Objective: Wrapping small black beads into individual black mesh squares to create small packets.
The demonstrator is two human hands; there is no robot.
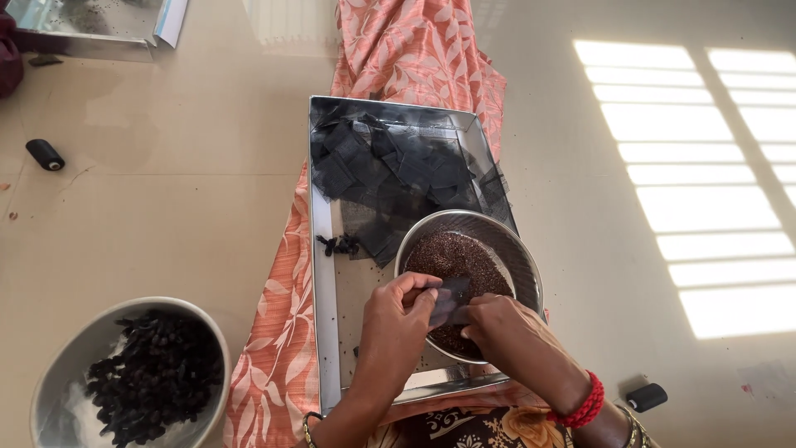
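Over tray | bowl: dark seeds | hands pinch mesh square

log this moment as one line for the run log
left hand + right hand: pinch small black mesh square | over round steel bowl of dark brown seeds | in rectangular steel tray

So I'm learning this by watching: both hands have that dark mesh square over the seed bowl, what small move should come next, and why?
Probably gather the corners of the mesh square upward to close it. The left hand and right hand both pinch it just above the steel bowl of dark seeds, so anything that spills falls back in. Whether seeds already sit in the square is hidden.
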